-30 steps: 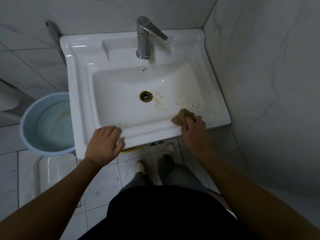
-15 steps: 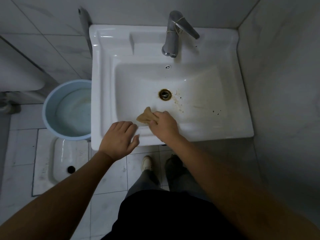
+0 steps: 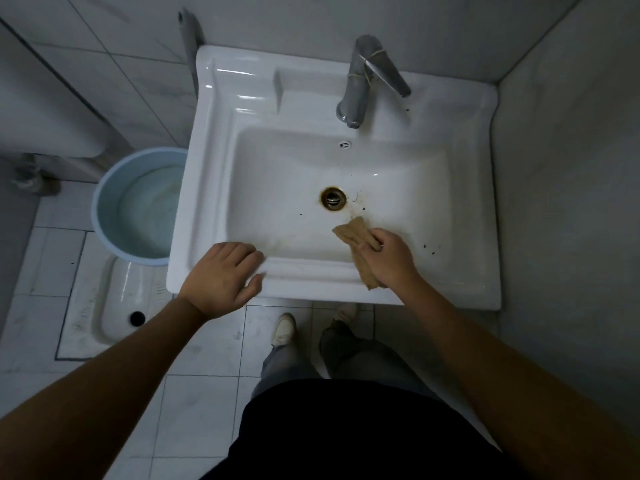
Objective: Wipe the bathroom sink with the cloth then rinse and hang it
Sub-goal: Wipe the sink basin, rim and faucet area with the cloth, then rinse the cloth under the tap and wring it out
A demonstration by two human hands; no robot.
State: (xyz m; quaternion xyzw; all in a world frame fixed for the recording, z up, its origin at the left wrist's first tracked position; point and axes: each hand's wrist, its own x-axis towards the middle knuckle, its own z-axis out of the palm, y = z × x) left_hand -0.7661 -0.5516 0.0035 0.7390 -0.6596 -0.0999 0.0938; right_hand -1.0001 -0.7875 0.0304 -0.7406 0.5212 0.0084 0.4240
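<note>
A white rectangular sink (image 3: 214, 188) is fixed in the corner, with a rusty drain (image 3: 333, 198) in the middle of the basin and brown stains and dark specks to the drain's right. My right hand (image 3: 389, 256) grips a tan cloth (image 3: 353, 232) and presses it on the basin floor just below and right of the drain; the cloth's tail hangs over the front rim. My left hand (image 3: 221, 277) rests flat, fingers straight, on the sink's front rim at the left. A chrome faucet (image 3: 360, 84) stands at the back.
A light blue bucket (image 3: 104, 202) with water stands on the floor left of the sink. A squat toilet pan (image 3: 104, 306) lies below it. Tiled walls close in behind and on the right. My feet (image 3: 284, 329) stand under the sink's front edge.
My right hand has swept the cloth along the front of the basin, first left, then back right toward the drain. My left hand stays on the front rim. The camera view shifted.
</note>
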